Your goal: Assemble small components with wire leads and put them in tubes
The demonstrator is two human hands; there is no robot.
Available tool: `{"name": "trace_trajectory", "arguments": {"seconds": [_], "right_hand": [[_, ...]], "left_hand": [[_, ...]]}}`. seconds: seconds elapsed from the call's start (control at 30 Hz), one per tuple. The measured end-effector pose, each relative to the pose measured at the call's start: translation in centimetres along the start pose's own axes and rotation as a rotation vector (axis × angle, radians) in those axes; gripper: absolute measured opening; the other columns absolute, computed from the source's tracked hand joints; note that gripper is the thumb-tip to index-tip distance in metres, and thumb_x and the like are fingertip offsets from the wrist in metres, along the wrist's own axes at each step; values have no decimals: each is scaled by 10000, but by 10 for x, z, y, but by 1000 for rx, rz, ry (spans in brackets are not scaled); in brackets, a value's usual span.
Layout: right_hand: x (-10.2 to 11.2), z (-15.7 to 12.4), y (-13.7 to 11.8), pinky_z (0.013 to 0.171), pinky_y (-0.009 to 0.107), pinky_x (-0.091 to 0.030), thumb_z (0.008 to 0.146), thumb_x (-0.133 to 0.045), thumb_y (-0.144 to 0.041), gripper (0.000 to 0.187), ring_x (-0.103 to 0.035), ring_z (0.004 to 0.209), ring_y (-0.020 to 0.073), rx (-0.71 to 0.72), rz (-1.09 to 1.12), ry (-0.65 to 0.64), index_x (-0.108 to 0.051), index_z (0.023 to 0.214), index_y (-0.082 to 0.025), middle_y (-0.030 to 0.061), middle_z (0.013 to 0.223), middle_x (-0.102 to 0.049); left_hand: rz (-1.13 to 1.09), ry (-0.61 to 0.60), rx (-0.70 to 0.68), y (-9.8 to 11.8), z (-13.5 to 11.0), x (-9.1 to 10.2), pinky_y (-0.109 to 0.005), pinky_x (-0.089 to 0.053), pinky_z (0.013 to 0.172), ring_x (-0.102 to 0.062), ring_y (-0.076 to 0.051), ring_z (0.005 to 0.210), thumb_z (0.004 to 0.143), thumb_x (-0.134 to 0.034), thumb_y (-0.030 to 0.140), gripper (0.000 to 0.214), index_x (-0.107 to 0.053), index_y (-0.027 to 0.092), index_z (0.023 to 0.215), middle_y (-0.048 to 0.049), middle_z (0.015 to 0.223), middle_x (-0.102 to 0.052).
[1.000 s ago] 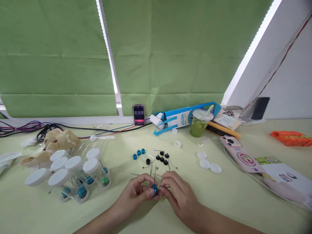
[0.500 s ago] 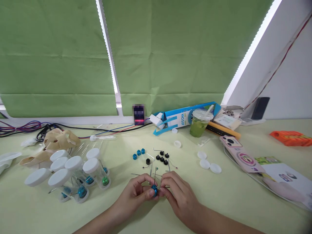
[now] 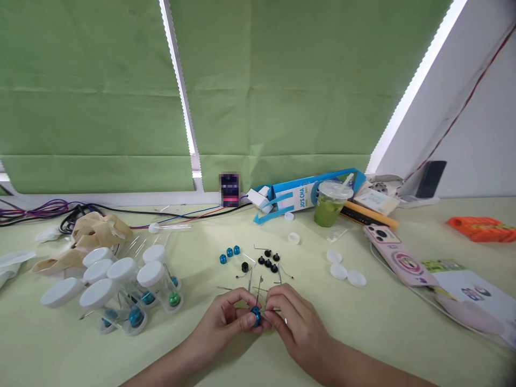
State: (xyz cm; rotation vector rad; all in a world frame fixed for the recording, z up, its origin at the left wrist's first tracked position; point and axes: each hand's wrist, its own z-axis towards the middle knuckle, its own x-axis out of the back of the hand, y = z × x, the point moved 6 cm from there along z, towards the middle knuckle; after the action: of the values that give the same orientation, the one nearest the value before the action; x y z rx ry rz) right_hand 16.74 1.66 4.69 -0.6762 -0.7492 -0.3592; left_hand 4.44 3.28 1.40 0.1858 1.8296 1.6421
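Left hand: my thumb and forefinger pinch the blue knurled nut, just above the worktop.
Right hand: closed on a thin hex key standing up from the nut.
Nut's handling: I judge it light, hard, small, its ribbed rim the best hold.
Key: stiff but slender; grip low.

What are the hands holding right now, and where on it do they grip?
A small blue knob, pinched by its sides between the left hand and the right hand; a thin metal pin rises from it.
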Motion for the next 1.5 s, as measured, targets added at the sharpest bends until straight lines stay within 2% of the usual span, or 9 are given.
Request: {"name": "trace_trajectory", "arguments": {"seconds": [0.47,1.23,1.5], "right_hand": [[-1,2,-1,659,290,-431,889,-330,-124,179,-489,759,159,13,-7,-13,-476,798,-172,56,799,-518],[-2,-2,1,684,308,-421,878,-358,-116,127,-473,794,170,-11,40,-29,-466,839,-172,62,830,-504],[-2,-1,1,677,298,-424,880,-358,-124,135,-479,784,165,-9,25,-30,-478,840,-168,60,826,-509]], "left_hand": [[2,5,-10,0,0,0,-284,-428,714,-598,-154,743,766,-610,214,118,-573,136,846,-72,765,-664],[5,10,-8,2,-1,0,-324,-431,766,-601,-171,795,780,-590,184,95,-565,131,856,-69,792,-649],[7,6,-6,-1,-1,1,-285,-425,725,-590,-144,750,782,-590,191,100,-563,134,859,-68,775,-658]]}}
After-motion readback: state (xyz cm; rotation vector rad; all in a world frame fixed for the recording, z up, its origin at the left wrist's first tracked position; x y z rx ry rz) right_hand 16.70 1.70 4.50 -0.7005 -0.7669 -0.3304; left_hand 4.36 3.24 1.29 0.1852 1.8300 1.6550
